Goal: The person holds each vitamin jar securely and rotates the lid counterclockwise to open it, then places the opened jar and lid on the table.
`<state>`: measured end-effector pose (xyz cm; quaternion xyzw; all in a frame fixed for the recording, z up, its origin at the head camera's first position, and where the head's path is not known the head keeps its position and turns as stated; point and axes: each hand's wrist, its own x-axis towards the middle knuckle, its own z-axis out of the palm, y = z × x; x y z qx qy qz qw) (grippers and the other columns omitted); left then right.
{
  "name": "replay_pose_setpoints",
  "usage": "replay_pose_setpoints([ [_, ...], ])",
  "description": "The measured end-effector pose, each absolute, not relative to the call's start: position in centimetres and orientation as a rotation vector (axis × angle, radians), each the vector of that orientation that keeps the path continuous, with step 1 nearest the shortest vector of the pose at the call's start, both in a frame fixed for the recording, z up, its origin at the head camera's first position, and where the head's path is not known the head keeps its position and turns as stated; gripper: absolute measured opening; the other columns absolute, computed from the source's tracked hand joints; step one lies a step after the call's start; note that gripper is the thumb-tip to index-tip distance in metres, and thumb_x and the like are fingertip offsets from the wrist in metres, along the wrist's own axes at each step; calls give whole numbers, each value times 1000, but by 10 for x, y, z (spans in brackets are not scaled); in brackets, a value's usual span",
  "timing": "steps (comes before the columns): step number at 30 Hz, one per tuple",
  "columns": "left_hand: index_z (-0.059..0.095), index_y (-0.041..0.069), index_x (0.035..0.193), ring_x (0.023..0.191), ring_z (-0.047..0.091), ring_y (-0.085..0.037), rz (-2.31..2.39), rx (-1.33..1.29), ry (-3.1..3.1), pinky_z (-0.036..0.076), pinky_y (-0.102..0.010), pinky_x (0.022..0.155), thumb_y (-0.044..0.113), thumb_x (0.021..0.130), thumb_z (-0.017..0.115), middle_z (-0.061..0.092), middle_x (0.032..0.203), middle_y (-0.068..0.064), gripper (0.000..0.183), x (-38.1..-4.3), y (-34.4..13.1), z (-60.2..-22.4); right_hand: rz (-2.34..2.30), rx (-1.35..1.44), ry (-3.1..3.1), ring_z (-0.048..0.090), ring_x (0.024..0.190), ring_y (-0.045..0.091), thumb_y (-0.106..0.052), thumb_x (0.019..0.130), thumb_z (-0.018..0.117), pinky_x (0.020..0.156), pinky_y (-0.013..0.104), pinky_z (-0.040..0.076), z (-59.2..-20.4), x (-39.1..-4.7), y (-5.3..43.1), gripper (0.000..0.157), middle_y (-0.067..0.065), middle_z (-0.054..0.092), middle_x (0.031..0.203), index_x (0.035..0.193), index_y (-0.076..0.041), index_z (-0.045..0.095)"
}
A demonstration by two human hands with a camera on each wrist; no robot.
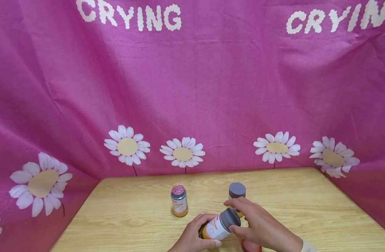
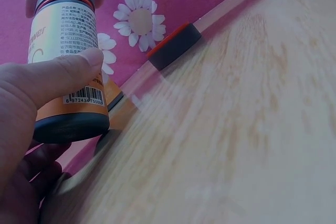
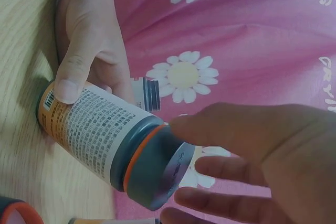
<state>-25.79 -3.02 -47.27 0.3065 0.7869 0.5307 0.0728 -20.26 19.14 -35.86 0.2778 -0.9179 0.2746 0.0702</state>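
Left hand grips tilted bottle, well apart from table's back edge

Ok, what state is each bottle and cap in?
Held white and orange bottle: tilted, grey cap on, in left hand
Bare-necked white and orange bottle: upright, cap off, reddish seal showing
Grey-capped bottle behind right hand: upright, cap on
Loose dark cap with red lining: on wooden table, inner side up

Our left hand grips, thumb extended; our right hand arches opposite, fingers spread loosely.
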Motion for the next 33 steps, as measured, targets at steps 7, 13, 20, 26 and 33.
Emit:
replay_pose_setpoints([
  [7,50,35,121,97,50,-9,1595,927,2353,41,-24,78,38,73,73,51,113,9,53,-259,-31,-475,876,631,-2779,57,81,10,-53,77,62,64,25,46,-359,-203,190,45,-9,58,99,108,-21,56],
  [13,50,35,121,97,50,-9,1606,938,2350,42,-24,78,37,73,73,52,113,9,53,-259,-30,-474,803,439,-2824,46,57,2,-59,75,59,51,21,39,-360,-206,186,41,-11,53,72,94,-22,61],
  [20,50,35,122,97,50,-9,1591,969,2381,41,-24,78,39,73,73,52,113,10,54,-259,-29,-473,762,442,-2809,42,53,0,-58,76,58,48,20,35,-362,-207,186,33,-15,49,64,83,-26,62],
  [26,49,34,123,98,50,-8,1589,1011,2402,41,-24,80,39,72,73,52,114,10,56,-258,-29,-476,859,605,-2769,45,56,-1,-50,78,62,50,20,38,-363,-208,188,30,-13,53,68,86,-20,62],
  [33,50,35,121,98,50,-8,1597,989,2398,41,-24,80,36,72,74,51,113,10,55,-258,-29,-476,891,706,-2769,51,66,1,-44,77,66,57,22,42,-362,-209,191,27,-12,55,77,89,-21,60],
])
